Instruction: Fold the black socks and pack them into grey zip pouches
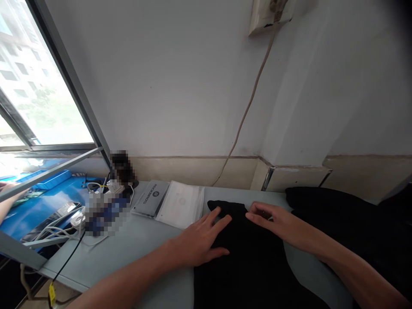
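Observation:
A black cloth garment [244,266] lies spread on the grey table, narrow at its far end and wider toward me. Its exact kind I cannot make out. My left hand [206,240] rests on its left side, fingers spread and palm down. At the far right edge, my right hand [265,216] has thumb and forefinger closed on the cloth. Beyond my left hand are a grey printed pouch [152,197] and a pale plastic packet [180,204], side by side.
More black cloth [341,223] is heaped at the right. White cables [58,229] tangle at the left beside a metal frame post [19,253]. A blue work surface [48,197] with a blue tray [53,178] and another person's arm [8,199] lies beyond. A power cord [249,105] hangs down the wall.

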Demonstrator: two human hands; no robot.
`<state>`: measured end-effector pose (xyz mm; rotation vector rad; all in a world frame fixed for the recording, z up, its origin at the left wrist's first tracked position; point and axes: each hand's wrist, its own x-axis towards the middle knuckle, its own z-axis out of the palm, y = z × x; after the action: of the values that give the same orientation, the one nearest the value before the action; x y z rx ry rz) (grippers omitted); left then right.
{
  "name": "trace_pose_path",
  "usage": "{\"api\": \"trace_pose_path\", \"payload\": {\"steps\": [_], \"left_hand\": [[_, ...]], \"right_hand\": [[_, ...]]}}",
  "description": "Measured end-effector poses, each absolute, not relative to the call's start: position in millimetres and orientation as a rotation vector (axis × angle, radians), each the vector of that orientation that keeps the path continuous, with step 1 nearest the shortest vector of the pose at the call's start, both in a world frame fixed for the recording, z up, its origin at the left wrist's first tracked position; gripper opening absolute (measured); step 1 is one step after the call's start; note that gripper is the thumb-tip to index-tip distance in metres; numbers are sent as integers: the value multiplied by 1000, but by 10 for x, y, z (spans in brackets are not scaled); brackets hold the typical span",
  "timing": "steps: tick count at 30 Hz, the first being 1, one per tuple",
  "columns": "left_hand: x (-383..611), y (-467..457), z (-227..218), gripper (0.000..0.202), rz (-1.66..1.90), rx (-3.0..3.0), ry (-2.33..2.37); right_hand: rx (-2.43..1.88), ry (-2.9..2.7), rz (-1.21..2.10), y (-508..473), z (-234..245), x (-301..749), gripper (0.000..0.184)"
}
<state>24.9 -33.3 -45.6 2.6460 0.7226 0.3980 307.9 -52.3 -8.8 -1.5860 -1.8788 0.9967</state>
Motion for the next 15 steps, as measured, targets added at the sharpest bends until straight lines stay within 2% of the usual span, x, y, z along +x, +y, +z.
{"api": "trace_pose_path", "payload": {"steps": [4,6,10,13,15], "left_hand": [[259,-321,-437,101,393,2656,735],[272,-330,-399,91,410,2650,776],[295,-367,-295,58,588,2629,785],[299,-384,-237,54,774,2656,605],[299,-385,-213,55,854,2646,508]], "right_hand": [[-1630,-1798,1076,-536,-42,3035,45],[-1698,-1693,1108,-510,-71,3009,53],[-1639,-1618,1056,-467,-167,2946,60],[-1466,-1661,1325,-529,-158,2881,62],[-1387,-1691,1472,-589,-116,2833,54]]}}
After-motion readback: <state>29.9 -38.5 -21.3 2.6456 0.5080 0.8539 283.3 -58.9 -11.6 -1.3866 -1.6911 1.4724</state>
